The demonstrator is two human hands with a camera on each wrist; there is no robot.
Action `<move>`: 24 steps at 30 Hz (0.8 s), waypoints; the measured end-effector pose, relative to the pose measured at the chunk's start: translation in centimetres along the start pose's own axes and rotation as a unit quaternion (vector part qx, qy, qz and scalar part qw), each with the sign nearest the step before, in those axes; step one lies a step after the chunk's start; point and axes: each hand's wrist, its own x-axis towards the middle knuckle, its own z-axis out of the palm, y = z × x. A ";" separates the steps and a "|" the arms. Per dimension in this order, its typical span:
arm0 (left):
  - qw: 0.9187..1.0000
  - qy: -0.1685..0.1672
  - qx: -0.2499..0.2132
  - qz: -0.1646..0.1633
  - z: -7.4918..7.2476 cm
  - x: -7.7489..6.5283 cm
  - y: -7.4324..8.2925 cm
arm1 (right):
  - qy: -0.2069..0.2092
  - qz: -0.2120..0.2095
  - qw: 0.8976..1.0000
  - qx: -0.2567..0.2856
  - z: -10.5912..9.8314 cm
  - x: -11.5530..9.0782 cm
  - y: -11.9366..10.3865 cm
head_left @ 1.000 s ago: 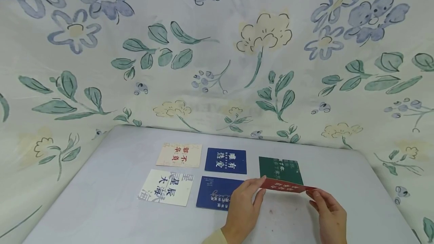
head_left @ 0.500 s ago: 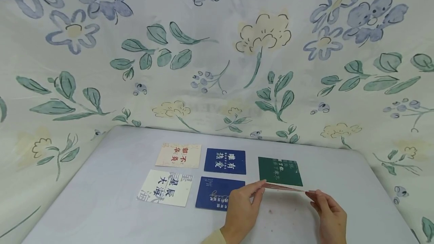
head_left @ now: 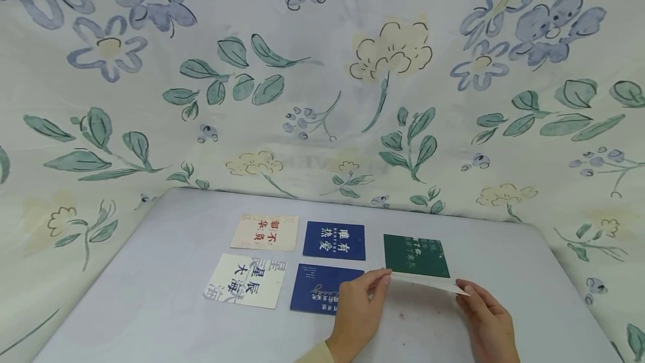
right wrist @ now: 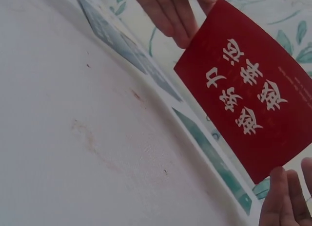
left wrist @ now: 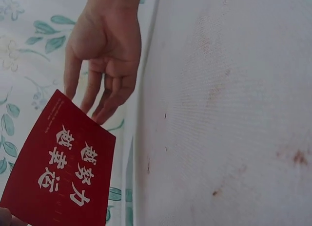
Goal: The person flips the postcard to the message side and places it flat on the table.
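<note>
My left hand (head_left: 359,310) pinches the left end of a thin card (head_left: 423,281) between thumb and fingertips, and my right hand (head_left: 487,315) holds its right end. The card is raised over the table, tilted so that a narrow white strip of it shows in the head view. Both wrist views look at its red face (left wrist: 66,162) with white characters. At the top of the left wrist view appear the right hand's fingers along the card's edge. Just beyond the held card lies a dark green card (head_left: 416,256) on the table.
Left of the hands, two blue cards (head_left: 335,241) lie one above the other, the nearer partly covered by my left hand. Farther left are a cream card (head_left: 265,233) with red characters and a white card (head_left: 247,280). Flowered cloth (head_left: 322,83) rises behind the white table (head_left: 166,296).
The held card has tilted: its red printed face, visible from above a second ago, has turned away, and a white strip shows now. My right hand has dropped slightly.
</note>
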 end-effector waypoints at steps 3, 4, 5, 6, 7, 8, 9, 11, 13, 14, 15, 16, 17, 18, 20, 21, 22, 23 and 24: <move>1.000 -0.002 -0.007 -0.011 0.0 0.0 0.1 | -0.019 0.017 1.000 -0.002 -0.2 0.2 0.0; 1.000 -0.002 -0.008 -0.014 -0.1 0.0 0.1 | -0.023 0.021 1.000 -0.002 -0.3 0.2 0.0; 1.000 -0.003 -0.010 -0.019 -0.1 0.0 0.1 | -0.026 0.025 0.999 -0.003 -0.3 0.3 0.0; 1.000 -0.003 -0.012 -0.022 -0.1 0.0 0.1 | -0.029 0.026 0.999 -0.005 -0.4 0.3 0.0; 1.000 -0.003 -0.013 -0.024 -0.1 0.1 0.2 | -0.033 0.025 0.999 -0.009 -0.4 0.4 0.0; 1.000 -0.004 -0.014 -0.028 -0.2 0.1 0.2 | -0.033 0.027 0.999 -0.011 -0.4 0.5 0.0; 0.999 -0.004 -0.016 -0.031 -0.2 0.1 0.2 | -0.036 0.026 0.999 -0.015 -0.5 0.5 0.0; 0.999 -0.005 -0.020 -0.036 -0.2 0.1 0.2 | -0.041 0.025 0.999 -0.019 -0.6 0.6 0.1; 0.999 -0.006 -0.024 -0.038 -0.2 0.2 0.2 | -0.051 0.024 0.998 -0.015 -0.8 0.6 0.2; 0.999 -0.007 -0.027 -0.040 -0.3 0.2 0.2 | -0.058 0.022 0.998 -0.012 -0.9 0.6 0.2; 0.999 -0.008 -0.030 -0.042 -0.3 0.2 0.2 | -0.065 0.020 0.998 -0.008 -1.0 0.6 0.3; 0.998 -0.009 -0.033 -0.043 -0.3 0.2 0.2 | -0.072 0.017 0.997 -0.002 -1.1 0.6 0.3; 0.998 -0.010 -0.037 -0.047 -0.3 0.2 0.2 | -0.078 0.015 0.997 0.003 -1.2 0.6 0.3; 0.998 -0.012 -0.038 -0.051 -0.4 0.2 0.2 | -0.084 0.013 0.996 0.005 -1.3 0.6 0.3; 0.997 -0.013 -0.039 -0.058 -0.4 0.3 0.2 | -0.090 0.008 0.996 0.006 -1.3 0.6 0.3; 0.997 -0.013 -0.040 -0.061 -0.4 0.3 0.2 | -0.091 0.007 0.996 0.006 -1.4 0.7 0.3; 0.997 -0.012 -0.040 -0.062 -0.4 0.4 0.2 | -0.091 0.007 0.996 0.003 -1.4 0.7 0.3; 0.997 -0.012 -0.042 -0.064 -0.5 0.4 0.1 | -0.092 0.007 0.996 0.000 -1.4 0.7 0.3; 0.997 -0.011 -0.043 -0.067 -0.5 0.4 0.1 | -0.093 0.007 0.996 -0.003 -1.4 0.8 0.4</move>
